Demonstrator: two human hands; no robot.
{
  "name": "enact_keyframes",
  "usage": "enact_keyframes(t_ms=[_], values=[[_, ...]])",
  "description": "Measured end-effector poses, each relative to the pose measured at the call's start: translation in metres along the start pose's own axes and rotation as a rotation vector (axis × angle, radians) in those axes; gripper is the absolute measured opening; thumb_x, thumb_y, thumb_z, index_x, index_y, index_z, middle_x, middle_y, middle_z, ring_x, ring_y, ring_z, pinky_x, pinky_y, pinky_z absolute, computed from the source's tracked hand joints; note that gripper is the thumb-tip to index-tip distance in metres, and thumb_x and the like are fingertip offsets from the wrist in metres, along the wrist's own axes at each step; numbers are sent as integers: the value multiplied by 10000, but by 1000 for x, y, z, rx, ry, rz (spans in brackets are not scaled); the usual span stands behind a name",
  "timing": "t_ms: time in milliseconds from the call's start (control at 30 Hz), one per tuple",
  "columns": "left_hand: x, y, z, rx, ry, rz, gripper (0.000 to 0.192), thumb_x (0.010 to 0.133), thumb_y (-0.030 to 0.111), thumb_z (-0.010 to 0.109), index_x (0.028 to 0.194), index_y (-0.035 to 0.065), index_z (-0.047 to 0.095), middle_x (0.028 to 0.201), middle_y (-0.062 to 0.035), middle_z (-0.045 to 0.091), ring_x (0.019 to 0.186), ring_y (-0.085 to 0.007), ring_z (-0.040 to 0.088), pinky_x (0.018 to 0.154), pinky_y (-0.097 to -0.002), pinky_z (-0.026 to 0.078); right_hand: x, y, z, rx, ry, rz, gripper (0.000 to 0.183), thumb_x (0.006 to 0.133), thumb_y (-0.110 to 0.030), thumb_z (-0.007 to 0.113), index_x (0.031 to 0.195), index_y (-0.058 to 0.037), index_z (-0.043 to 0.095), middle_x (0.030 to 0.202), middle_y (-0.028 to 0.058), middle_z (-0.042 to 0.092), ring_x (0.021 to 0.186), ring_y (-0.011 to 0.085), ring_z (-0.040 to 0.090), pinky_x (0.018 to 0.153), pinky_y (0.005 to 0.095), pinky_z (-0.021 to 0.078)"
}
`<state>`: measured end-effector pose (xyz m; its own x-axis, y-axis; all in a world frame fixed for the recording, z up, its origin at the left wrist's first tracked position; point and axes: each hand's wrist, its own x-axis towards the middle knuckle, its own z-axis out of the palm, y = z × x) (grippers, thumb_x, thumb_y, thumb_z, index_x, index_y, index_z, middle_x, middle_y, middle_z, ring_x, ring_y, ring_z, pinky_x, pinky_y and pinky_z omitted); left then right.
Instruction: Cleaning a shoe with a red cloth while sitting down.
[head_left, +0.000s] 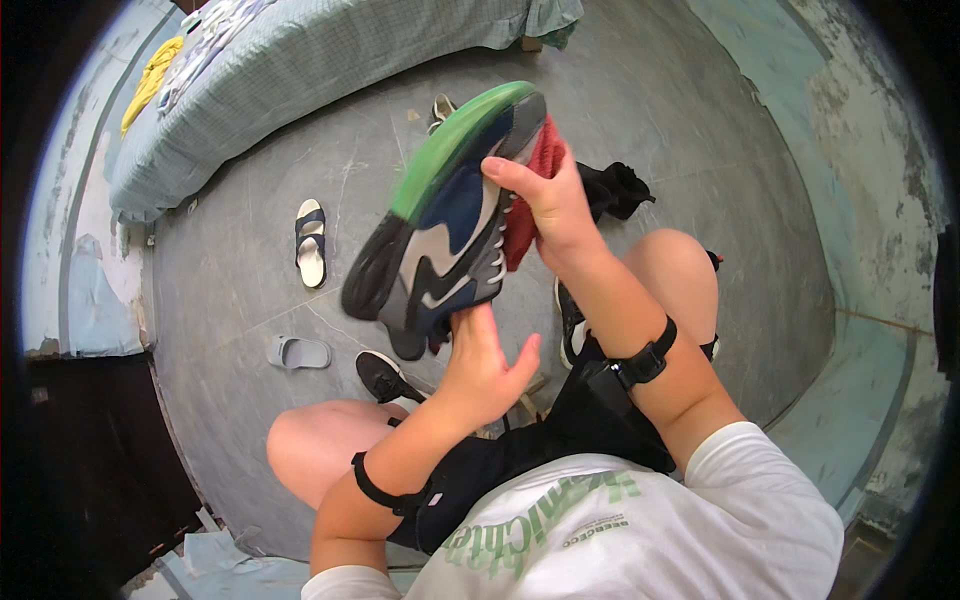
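Note:
A sneaker (450, 225) with a navy, grey and white upper and a green and black sole is held up on its side before me. The fingers of my left hand (480, 367) reach into its ankle opening, and the thumb stands apart outside. My right hand (562, 206) is at the laced side, its thumb pressed on the upper. A red cloth (521, 232) is bunched between that hand and the shoe's top. My right fingers are mostly hidden behind the cloth.
On the grey floor (225, 300) lie a navy-strapped sandal (310, 244), a grey slipper (300, 352), another shoe (442, 111) and a black cloth item (619, 191). A bed (322, 82) with a checked cover bears a yellow cloth (152, 79). My feet stand on both sides.

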<state>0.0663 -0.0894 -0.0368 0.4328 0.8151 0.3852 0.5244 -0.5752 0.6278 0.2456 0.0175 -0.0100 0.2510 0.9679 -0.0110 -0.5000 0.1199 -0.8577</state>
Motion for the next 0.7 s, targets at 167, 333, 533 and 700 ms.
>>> enact_keyframes(t_ms=[167, 333, 533, 700], values=[[10, -5, -49, 32, -627, -198, 465, 933, 89, 745, 1375, -25, 656, 1192, -213, 768, 983, -317, 765, 879, -407, 610, -6, -8, -3, -386, 62, -172, 1029, 766, -238, 995, 1542, -37, 350, 1383, 127, 673, 1223, 208, 685, 1071, 387, 547], [44, -33, -84, -179, 219, 65, 577, 841, 137, 857, 1362, 8, 646, 1335, -190, 682, 1224, -347, 679, 1031, -402, 535, -17, -6, 5, -706, -73, -249, 1091, 710, -169, 1016, 1566, -23, 356, 1428, 122, 626, 1294, 210, 632, 1136, 386, 508], [59, -93, -77, -575, 16, -187, 950, 840, 315, 945, 1594, -6, 465, 1551, -155, 561, 1406, -283, 559, 1210, -403, 413, -35, 7, 25, -488, -318, -100, 1137, 676, -105, 1013, 1599, -22, 354, 1518, 123, 536, 1401, 210, 545, 1208, 394, 431], [50, -95, -66, -1084, -65, -319, 951, 838, 352, 954, 1579, -13, 481, 1513, -104, 596, 1376, -214, 571, 1173, -376, 441, -41, 8, 30, -540, -386, -117, 1121, 707, -236, 1028, 1567, 12, 353, 1481, 150, 577, 1368, 223, 570, 1171, 379, 463]])
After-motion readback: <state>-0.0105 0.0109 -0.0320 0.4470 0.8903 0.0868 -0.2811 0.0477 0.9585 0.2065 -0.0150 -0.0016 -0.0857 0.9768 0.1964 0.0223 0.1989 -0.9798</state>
